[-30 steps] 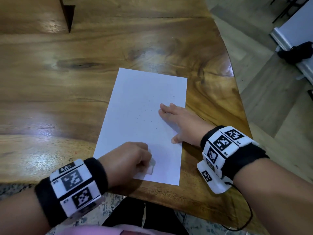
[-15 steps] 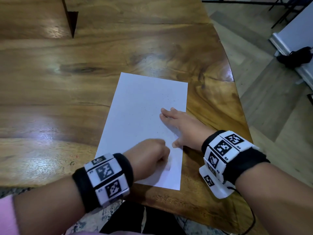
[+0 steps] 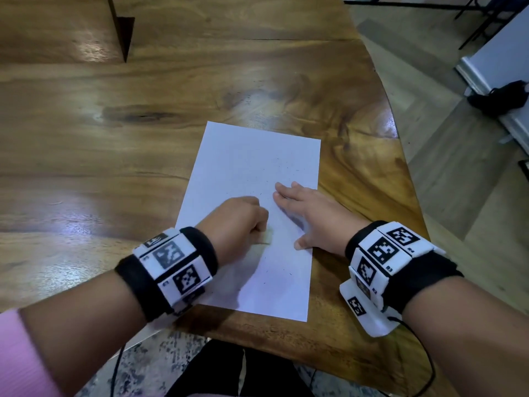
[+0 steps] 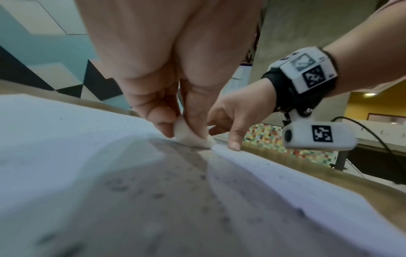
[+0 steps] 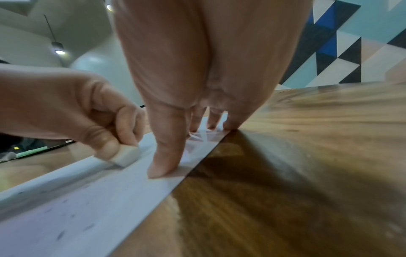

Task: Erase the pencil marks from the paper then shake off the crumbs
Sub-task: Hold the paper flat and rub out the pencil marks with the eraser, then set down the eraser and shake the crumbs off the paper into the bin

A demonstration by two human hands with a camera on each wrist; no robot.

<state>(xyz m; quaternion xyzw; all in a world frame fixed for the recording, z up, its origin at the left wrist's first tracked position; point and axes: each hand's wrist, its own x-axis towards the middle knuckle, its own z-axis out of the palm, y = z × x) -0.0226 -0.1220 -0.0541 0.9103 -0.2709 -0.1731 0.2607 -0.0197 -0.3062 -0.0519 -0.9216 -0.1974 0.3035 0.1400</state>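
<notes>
A: Where is the paper (image 3: pixel 252 196)?

B: It lies flat on the wooden table (image 3: pixel 114 138), near the table's right edge, with small dark eraser crumbs (image 3: pixel 286 164) scattered over it.

A: And the left hand (image 3: pixel 237 224)?

B: Its grip is closed on a white eraser (image 4: pixel 193 139), pinched between thumb and curled fingers, and the eraser's lower edge touches the sheet near the middle. The right wrist view shows the same block (image 5: pixel 127 156) under the knuckles.

A: What does the right hand (image 3: pixel 312 216) do?

B: It rests on the sheet's right side with fingers straight and spread, holding nothing; its thumb tip (image 5: pixel 162 167) presses just inside the paper's right edge. The two hands sit just beside each other.

A: Anything else in view?

B: Black wristbands with white marker blocks (image 3: pixel 383 253) on both wrists, and a pink sleeve (image 3: pixel 17 353) on the left arm.
</notes>
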